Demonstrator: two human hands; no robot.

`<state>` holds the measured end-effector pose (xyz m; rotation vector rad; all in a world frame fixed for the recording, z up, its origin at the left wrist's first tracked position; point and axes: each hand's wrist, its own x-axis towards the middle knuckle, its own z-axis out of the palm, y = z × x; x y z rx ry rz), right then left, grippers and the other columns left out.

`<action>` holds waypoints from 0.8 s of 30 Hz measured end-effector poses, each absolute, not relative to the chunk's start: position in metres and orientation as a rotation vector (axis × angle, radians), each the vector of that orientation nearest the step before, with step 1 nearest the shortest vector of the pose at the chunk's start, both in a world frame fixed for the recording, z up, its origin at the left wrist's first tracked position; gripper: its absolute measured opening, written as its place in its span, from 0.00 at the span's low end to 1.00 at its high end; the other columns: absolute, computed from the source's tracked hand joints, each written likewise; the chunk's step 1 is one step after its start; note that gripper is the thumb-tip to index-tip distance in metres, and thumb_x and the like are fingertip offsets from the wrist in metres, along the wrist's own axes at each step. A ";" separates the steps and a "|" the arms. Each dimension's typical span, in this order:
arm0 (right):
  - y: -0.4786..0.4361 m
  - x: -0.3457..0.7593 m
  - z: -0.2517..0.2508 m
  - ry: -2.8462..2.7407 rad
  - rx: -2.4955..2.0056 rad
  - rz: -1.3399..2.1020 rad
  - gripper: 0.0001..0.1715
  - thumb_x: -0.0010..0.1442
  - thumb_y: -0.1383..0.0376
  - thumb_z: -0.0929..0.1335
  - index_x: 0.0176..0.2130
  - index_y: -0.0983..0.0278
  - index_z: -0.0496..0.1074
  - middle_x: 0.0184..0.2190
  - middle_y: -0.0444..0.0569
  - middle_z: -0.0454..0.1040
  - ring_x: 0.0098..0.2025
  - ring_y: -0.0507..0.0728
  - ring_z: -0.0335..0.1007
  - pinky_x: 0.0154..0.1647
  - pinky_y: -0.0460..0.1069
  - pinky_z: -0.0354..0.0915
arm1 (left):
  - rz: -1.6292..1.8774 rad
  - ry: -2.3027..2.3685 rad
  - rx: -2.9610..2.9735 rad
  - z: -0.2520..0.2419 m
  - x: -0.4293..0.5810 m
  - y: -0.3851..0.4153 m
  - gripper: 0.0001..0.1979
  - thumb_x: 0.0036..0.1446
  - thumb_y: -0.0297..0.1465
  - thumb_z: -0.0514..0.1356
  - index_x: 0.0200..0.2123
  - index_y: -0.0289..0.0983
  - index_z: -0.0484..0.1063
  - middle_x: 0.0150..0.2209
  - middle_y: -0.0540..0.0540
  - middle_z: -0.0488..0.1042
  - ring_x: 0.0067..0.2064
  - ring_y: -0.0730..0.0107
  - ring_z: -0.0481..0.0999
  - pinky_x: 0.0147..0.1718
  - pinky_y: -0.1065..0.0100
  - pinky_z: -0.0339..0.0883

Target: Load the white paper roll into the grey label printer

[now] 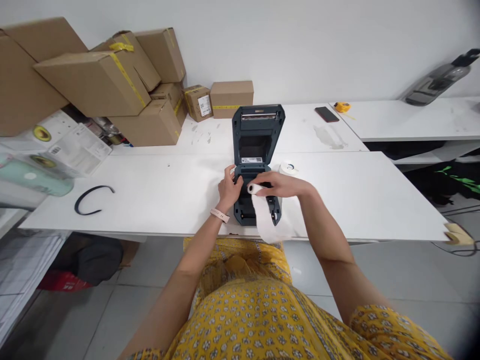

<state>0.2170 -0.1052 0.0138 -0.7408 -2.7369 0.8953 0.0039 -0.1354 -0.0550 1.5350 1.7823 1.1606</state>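
Right hand (276, 184): you're pinching the roll (255, 189), strip (263, 216) trailing near.
Left hand (229, 190): you're on the printer (245, 206), left side; can't tell if gripping.
Lid (258, 131): up, far side.

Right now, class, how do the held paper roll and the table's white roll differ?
The right hand holds the paper roll; the white roll rests on the table. The paper roll looks slimmer than the white roll. Both are white.
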 end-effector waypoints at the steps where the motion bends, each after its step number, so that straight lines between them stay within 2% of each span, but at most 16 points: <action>1: -0.112 0.236 0.016 -2.560 -0.703 1.009 0.25 0.67 0.50 0.68 0.57 0.61 0.76 0.54 0.53 0.80 0.53 0.61 0.77 0.55 0.56 0.71 | 1.170 1.780 1.537 -0.056 0.005 -0.136 0.23 0.63 0.32 0.61 0.61 0.45 0.66 0.54 0.42 0.82 0.53 0.51 0.82 0.56 0.54 0.68; 5: -0.144 0.317 -0.001 -2.106 -0.822 1.207 0.26 0.58 0.46 0.75 0.50 0.57 0.78 0.49 0.52 0.81 0.53 0.63 0.77 0.57 0.60 0.71 | 1.194 1.760 1.548 -0.057 0.006 -0.139 0.22 0.64 0.32 0.61 0.61 0.44 0.66 0.54 0.41 0.82 0.54 0.51 0.82 0.54 0.55 0.69; 9: -0.156 0.364 -0.044 -1.871 -1.114 1.244 0.25 0.57 0.46 0.76 0.48 0.57 0.78 0.49 0.54 0.81 0.53 0.64 0.76 0.59 0.62 0.69 | 1.213 1.776 1.532 -0.057 0.007 -0.139 0.22 0.63 0.33 0.62 0.60 0.45 0.67 0.52 0.42 0.83 0.53 0.52 0.83 0.56 0.55 0.68; 15: -0.140 0.357 -0.096 -1.712 -1.283 1.262 0.36 0.50 0.41 0.77 0.48 0.62 0.77 0.51 0.57 0.81 0.53 0.63 0.77 0.59 0.61 0.70 | 1.196 1.793 1.552 -0.059 0.007 -0.138 0.22 0.64 0.33 0.60 0.61 0.43 0.66 0.55 0.38 0.82 0.53 0.51 0.83 0.56 0.53 0.69; 18: -0.133 0.360 -0.106 -1.686 -1.276 1.278 0.42 0.50 0.42 0.78 0.56 0.60 0.75 0.59 0.59 0.78 0.61 0.65 0.74 0.66 0.63 0.66 | 1.202 1.793 1.535 -0.061 0.007 -0.138 0.22 0.65 0.34 0.60 0.61 0.43 0.66 0.56 0.39 0.81 0.53 0.54 0.83 0.57 0.54 0.69; 21: -0.121 0.373 -0.105 -1.587 -1.272 1.271 0.51 0.51 0.45 0.79 0.67 0.58 0.67 0.67 0.61 0.71 0.68 0.67 0.68 0.71 0.65 0.61 | 1.206 1.792 1.525 -0.062 0.006 -0.137 0.22 0.65 0.35 0.60 0.61 0.44 0.67 0.56 0.39 0.81 0.53 0.54 0.84 0.57 0.53 0.69; 24: -0.096 0.375 -0.092 -1.548 -1.269 1.237 0.54 0.49 0.48 0.80 0.68 0.56 0.65 0.71 0.60 0.65 0.73 0.68 0.60 0.74 0.66 0.57 | 1.202 1.784 1.526 -0.065 0.004 -0.135 0.21 0.65 0.35 0.60 0.60 0.44 0.67 0.55 0.41 0.82 0.55 0.55 0.83 0.58 0.54 0.69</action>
